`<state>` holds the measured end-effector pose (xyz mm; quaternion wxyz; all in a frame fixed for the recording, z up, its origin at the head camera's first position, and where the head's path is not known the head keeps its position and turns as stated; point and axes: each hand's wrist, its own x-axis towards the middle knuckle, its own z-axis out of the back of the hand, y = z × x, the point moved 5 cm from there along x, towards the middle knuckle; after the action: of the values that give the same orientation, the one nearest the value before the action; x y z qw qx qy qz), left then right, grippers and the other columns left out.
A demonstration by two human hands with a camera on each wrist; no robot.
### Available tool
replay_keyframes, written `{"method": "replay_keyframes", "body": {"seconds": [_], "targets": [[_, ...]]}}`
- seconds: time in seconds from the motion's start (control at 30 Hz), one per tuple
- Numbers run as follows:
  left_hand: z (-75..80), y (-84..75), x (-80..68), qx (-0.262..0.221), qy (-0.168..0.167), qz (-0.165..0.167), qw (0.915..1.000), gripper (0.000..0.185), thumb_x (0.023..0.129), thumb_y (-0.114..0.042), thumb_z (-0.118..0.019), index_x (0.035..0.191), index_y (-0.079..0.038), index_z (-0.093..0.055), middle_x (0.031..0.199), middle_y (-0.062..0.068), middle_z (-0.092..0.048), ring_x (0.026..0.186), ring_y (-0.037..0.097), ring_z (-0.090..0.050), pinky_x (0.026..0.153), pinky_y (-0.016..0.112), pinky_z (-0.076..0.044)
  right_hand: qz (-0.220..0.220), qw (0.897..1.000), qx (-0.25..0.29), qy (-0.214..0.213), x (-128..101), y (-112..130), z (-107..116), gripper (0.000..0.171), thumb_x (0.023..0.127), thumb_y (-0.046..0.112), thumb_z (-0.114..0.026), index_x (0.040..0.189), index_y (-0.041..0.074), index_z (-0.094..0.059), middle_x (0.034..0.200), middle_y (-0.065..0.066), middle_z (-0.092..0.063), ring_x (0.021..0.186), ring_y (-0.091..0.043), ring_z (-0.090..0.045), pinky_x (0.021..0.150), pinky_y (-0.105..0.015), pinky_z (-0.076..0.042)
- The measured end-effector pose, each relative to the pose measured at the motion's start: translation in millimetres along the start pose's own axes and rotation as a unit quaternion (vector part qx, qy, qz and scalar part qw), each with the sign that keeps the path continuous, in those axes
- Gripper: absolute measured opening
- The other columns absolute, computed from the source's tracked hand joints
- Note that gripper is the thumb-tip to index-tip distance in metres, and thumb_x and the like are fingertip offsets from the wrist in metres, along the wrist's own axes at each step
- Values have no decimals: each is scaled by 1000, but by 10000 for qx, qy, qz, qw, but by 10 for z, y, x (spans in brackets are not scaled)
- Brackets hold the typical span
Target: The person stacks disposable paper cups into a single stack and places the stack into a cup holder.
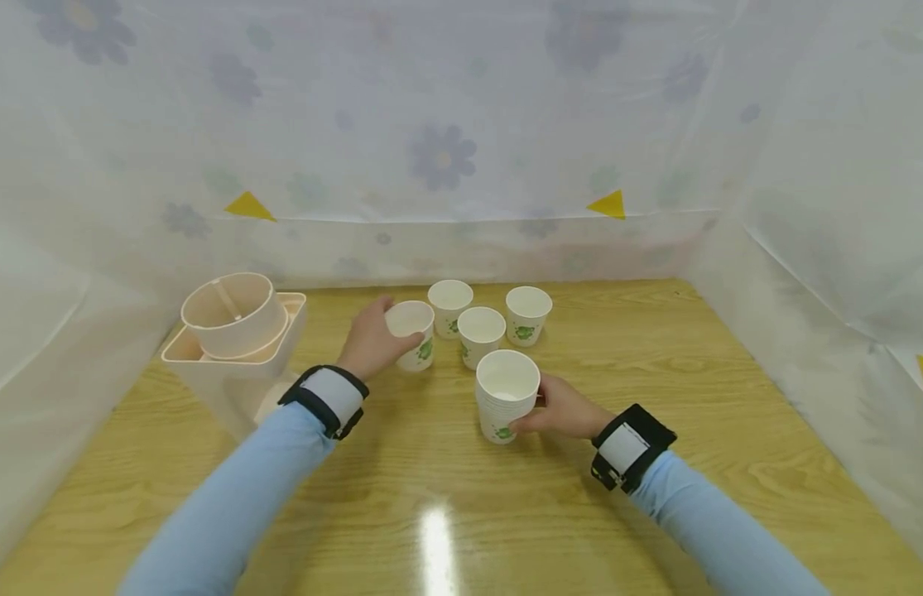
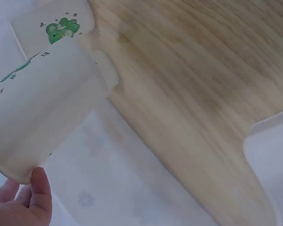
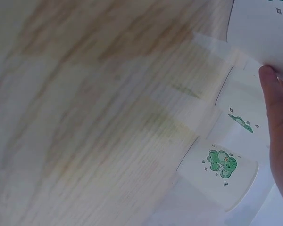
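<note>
My left hand [image 1: 373, 339] grips a white paper cup [image 1: 409, 318] with a green cartoon print, its thumb across the front. In the left wrist view, the fingertips [image 2: 39, 190] pinch that cup [image 2: 42, 117] near its rim. My right hand [image 1: 569, 408] holds a stack of nested paper cups [image 1: 498, 418] from the right side, nearer the front. Behind the stack stand three single paper cups: one in the middle [image 1: 481, 339], one at the back [image 1: 449, 306] and one to the right [image 1: 528, 314]. All of these cups are upright, mouths up.
At the left of the wooden table [image 1: 655, 356] stands a pale pink holder [image 1: 245, 377] with a round, open-topped part [image 1: 230, 319] on it. A flowered plastic sheet [image 1: 446, 108] hangs behind the table, with yellow triangles [image 1: 608, 204] on it.
</note>
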<state>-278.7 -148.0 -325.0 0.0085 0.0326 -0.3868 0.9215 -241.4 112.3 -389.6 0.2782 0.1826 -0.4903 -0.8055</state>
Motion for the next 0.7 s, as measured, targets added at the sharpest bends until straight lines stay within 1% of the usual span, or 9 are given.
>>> {"method": "replay_keyframes", "body": {"seconds": [0.1,0.23,0.33,0.47,0.57,0.7], "targets": [[17,-127,-30,-116,77,-438,9989,78,76,-31,-72,138,0,-35,137,20,-45,122,33,-47,101,48,-41,4,10000,-32,14,8,0,0,72,74,14,-77,134,0,-40,130,-20,-52,116,-32,-52,93,-39,-47],[29,-341,-112,-296,246,-906,9951,74,75,-29,-73,135,-1,-39,133,18,-49,119,31,-49,98,46,-42,-25,10000,-55,4,12,-7,3,73,75,16,-77,135,1,-39,131,-20,-51,117,-32,-52,94,-40,-48],[45,-493,-178,-413,338,-1133,9921,72,75,-29,-74,134,-3,-41,130,15,-51,116,28,-51,96,45,-44,-57,10000,-11,-12,14,-13,8,74,75,17,-77,136,1,-38,132,-20,-50,118,-33,-51,94,-41,-48],[74,-651,-236,-532,384,-1404,9879,75,75,-29,-74,138,-6,-38,132,12,-50,116,26,-51,96,42,-45,-87,9999,-15,-51,15,-20,18,75,75,18,-78,135,0,-38,132,-20,-50,119,-34,-51,94,-42,-48],[99,-769,-276,-576,370,-1650,9839,77,76,-28,-74,139,-6,-36,133,12,-49,116,24,-51,96,41,-45,-96,9999,-54,-75,12,-24,25,74,74,18,-78,135,0,-38,131,-21,-50,119,-34,-51,94,-41,-49],[109,-947,-364,-678,357,-1998,9768,75,76,-25,-74,138,-5,-37,131,11,-50,112,23,-52,94,39,-46,-69,9999,-52,-80,-1,-28,32,74,75,17,-77,135,-1,-38,131,-21,-50,118,-34,-51,93,-40,-49]]}}
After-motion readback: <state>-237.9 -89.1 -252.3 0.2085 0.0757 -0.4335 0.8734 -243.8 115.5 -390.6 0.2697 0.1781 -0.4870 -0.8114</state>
